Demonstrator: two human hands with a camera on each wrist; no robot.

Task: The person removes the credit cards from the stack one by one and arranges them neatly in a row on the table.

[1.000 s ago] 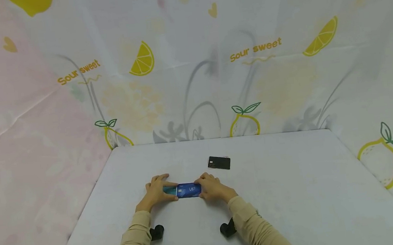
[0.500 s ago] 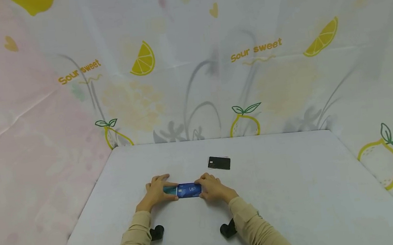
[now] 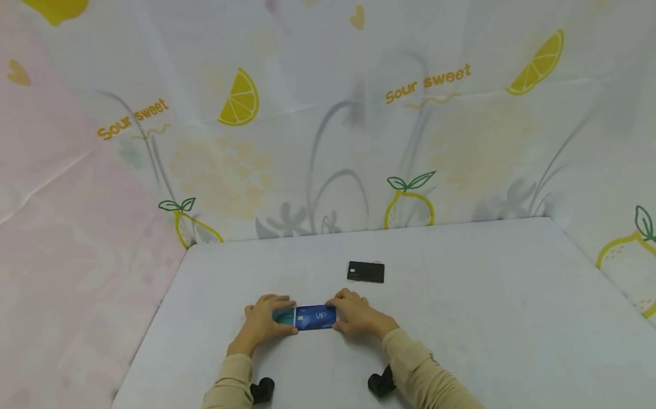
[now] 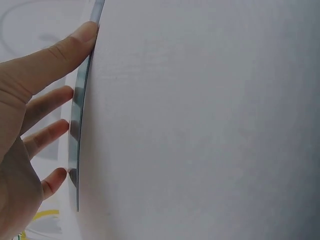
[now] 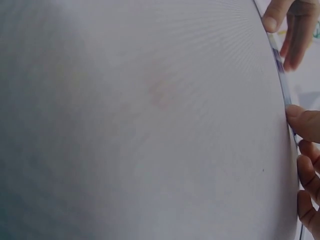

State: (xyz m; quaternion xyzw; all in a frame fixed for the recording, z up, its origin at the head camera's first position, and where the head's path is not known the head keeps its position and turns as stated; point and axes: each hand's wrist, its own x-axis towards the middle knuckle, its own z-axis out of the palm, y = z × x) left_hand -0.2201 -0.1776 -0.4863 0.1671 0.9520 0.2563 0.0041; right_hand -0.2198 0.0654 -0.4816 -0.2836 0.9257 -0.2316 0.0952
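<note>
A blue card marked VIP [image 3: 316, 317] lies flat on the white table, end to end with a teal card [image 3: 283, 316]. My left hand [image 3: 265, 322] spans the teal card, thumb at the near edge and fingertips at the far edge. In the left wrist view the teal card [image 4: 78, 130] shows nearly edge-on, with the thumb against it. My right hand [image 3: 356, 313] pinches the right end of the blue card between thumb and index finger. In the right wrist view that thumb [image 5: 298, 113] rests at the card's edge; the card is mostly hidden.
Farther back lies a black card [image 3: 366, 272], with the edge of something pale under it. A black piece [image 3: 262, 390] shows beside the left sleeve, another black piece [image 3: 381, 382] beside the right. A lemon-print cloth [image 3: 320, 132] hangs behind the table [image 3: 496, 320].
My left index finger has drawn back off the teal card's far edge and now lies close to the middle finger. The right hand and the blue card look unmoved.
</note>
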